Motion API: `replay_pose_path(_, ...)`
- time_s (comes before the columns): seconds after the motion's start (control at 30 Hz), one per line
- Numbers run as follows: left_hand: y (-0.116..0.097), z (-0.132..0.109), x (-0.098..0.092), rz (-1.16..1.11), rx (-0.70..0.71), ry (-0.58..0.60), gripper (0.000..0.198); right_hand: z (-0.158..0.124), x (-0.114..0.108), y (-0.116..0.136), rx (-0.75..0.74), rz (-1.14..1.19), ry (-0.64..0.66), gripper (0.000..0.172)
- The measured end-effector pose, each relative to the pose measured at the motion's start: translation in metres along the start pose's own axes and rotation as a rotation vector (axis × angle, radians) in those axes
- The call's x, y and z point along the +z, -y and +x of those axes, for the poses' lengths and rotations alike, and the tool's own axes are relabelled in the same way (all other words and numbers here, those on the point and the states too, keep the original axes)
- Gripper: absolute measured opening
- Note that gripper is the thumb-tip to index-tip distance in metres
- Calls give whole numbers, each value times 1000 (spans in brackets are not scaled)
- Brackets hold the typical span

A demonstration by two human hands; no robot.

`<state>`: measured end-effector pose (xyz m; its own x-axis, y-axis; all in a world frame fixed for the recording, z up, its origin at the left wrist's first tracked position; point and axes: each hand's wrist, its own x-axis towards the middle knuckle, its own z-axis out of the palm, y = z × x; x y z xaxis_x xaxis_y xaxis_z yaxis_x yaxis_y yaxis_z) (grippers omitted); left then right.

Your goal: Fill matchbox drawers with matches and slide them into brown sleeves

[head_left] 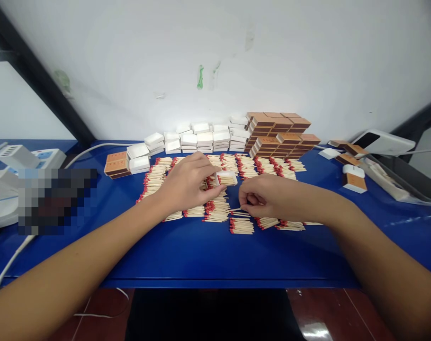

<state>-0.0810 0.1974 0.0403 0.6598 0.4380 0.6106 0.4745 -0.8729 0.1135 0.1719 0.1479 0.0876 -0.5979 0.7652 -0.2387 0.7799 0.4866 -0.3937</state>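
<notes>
My left hand [190, 182] is closed round a small white matchbox tray [235, 177], gripped between thumb and fingers over the rows of matches. Red-headed matches [227, 180] lie side by side inside that tray. Just to its right and nearer me, my right hand [261, 196] is pinched low over the table, its fingertips at the end of a loose match [235, 210]. Bundles of red-tipped matches [241, 226] spread in rows beneath and around both hands. My left palm and fingers hide part of the rows.
White trays [204, 137] are piled along the wall, with brown matchboxes [279, 125] stacked to their right. More matchboxes [116, 164] sit at the left, and a few [354, 182] at the right beside a white device [384, 142]. Power strips [48, 158] and cables occupy the blue table's [215, 260] left side.
</notes>
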Motion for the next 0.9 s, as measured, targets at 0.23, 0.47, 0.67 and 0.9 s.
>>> replay_pose_path(0.23, 0, -1, 0, 6, -2, 9, 30, -3, 0, 0, 1, 1, -9, 11)
replay_pose_path(0.47, 0, 0, -1, 14, -8, 26, 29, -2, 2, 2, -36, -10, -26, 10)
replay_pose_path(0.67, 0, 0, -1, 11, -5, 19, 30, -2, 3, 2, -36, 15, -26, 10)
replay_pose_path(0.9, 0, -1, 0, 6, -11, 22, 30, -1, 5, -1, -47, 26, -34, 9)
